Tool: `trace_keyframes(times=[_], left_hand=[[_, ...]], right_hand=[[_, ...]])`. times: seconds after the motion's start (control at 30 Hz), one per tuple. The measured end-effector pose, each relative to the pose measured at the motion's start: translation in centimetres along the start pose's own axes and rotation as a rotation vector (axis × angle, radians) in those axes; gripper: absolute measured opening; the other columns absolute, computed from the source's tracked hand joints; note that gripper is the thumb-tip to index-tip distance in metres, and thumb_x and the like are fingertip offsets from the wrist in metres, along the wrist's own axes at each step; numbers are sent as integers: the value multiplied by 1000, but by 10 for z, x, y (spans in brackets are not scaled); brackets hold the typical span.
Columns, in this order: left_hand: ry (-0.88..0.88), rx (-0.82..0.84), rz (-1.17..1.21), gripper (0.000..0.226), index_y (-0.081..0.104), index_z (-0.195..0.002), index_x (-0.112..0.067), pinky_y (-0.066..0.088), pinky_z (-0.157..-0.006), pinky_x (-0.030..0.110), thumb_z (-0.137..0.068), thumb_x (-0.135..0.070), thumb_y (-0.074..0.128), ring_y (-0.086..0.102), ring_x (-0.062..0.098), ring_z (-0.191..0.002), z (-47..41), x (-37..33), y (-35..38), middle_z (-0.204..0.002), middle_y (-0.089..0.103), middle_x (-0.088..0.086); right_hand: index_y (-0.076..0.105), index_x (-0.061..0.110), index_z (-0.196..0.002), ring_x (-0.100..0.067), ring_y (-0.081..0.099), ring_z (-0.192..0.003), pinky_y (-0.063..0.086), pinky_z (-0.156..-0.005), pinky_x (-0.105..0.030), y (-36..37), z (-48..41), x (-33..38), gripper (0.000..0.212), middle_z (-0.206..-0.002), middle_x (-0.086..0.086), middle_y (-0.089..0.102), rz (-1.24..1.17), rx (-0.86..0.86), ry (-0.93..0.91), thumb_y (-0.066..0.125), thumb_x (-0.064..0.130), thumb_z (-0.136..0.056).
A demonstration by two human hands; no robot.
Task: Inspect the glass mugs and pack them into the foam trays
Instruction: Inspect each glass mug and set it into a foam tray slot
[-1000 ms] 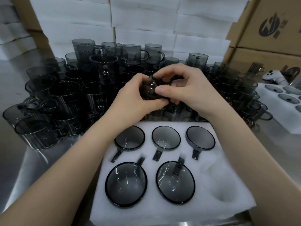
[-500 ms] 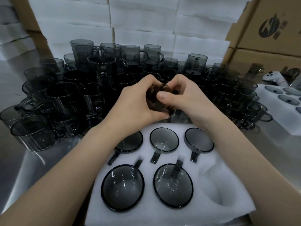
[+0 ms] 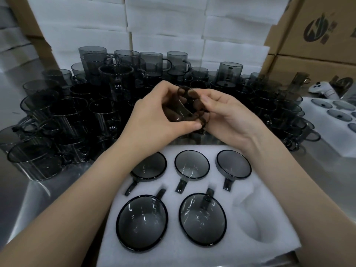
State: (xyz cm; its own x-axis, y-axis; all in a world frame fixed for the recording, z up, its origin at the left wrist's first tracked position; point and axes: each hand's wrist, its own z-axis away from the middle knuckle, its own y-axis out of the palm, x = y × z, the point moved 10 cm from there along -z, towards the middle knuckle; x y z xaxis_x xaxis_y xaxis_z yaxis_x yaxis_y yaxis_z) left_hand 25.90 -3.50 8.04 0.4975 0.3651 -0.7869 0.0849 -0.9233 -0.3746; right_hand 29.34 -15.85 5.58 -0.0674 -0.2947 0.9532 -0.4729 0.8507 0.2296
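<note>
Since the earlier frame the right hand [image 3: 234, 117] has rolled palm-up, tipping the mug [image 3: 180, 107] sideways. The left hand [image 3: 152, 121] curls its fingers round the body; right fingers pinch the handle side. Mug held over the foam tray [image 3: 173, 255] far edge: inspection judged ongoing, near-right pocket [image 3: 250, 224] empty for it.

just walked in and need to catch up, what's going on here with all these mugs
A person holds one dark glass mug with the left hand and the right hand above the foam tray, apparently inspecting it. Five packed mugs sit in the tray; one empty pocket is free at its near right. Many unpacked mugs crowd the table behind, and a second tray lies at the right.
</note>
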Motion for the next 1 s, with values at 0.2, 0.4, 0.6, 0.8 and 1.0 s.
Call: trace_keyframes(times=[0.2,0.4,0.6,0.8,1.0], left_hand=[[-33,-17,50,54,59,-93,-29,57,-82,42,-50,-51,82,69,11,-84,-1,7,-2,-89,71,-8],[-35,-9,-94,53,59,-94,-33,51,-72,19,-51,-58,78,64,0,-79,1,7,1,-83,69,-15],[25,57,-339,58,51,-99,-35,52,-75,37,-55,-62,76,60,11,-87,3,-3,11,-89,65,-11],[14,49,-321,61,49,-102,-34,30,-76,-3,-52,-56,76,42,3,-99,3,-5,10,-102,55,-8],[17,-139,-103,56,60,-115,-28,48,-93,24,-66,-36,86,60,4,-104,3,-7,-14,-111,63,-15]], right_hand=[[55,13,-112,-27,61,-89,42,-90,-44,14,4,-7,58,-93,-11,68,15,158,51,82,21,-62],[56,15,-98,-16,61,-67,50,-59,-26,5,2,-1,50,-75,-2,66,309,-37,-24,86,25,-59],[53,17,-79,-12,57,-59,45,-52,-21,-4,3,12,51,-64,-6,59,535,-225,-88,77,54,-54],[56,18,-74,-12,51,-57,43,-53,-25,-12,2,10,29,-60,3,53,415,-278,-79,62,41,-89],[55,16,-88,-17,64,-69,53,-66,-30,-6,-2,-13,33,-80,-6,60,258,-104,129,49,48,-95]])
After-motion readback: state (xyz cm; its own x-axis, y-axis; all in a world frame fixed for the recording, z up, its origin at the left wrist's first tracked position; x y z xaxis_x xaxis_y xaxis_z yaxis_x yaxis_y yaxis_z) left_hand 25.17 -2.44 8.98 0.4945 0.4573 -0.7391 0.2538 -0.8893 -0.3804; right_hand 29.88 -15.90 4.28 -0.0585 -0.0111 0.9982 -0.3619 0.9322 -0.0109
